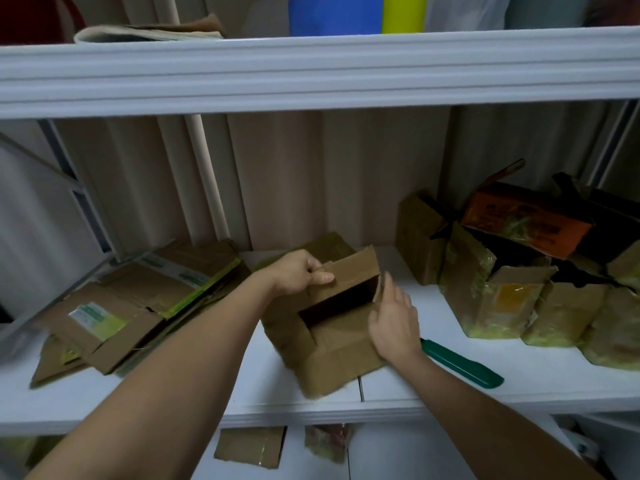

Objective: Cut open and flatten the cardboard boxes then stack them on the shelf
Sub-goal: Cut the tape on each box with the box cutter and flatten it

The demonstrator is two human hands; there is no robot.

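A brown cardboard box (341, 362) stands on the white shelf (519, 372), its top partly open with a dark gap showing. My left hand (301, 271) pinches the far top flap (356, 268) and holds it raised. My right hand (394, 317) rests with straight fingers against the box's right flap edge. A green-handled knife (464, 367) lies on the shelf just right of the box, behind my right wrist. A pile of flattened boxes (138, 299) lies on the shelf's left part.
Several unflattened boxes with yellow tape (495, 299) and an orange box (530, 223) crowd the right end of the shelf. An upper shelf beam (311, 74) runs overhead. Cardboard scraps (249, 448) lie on the level below.
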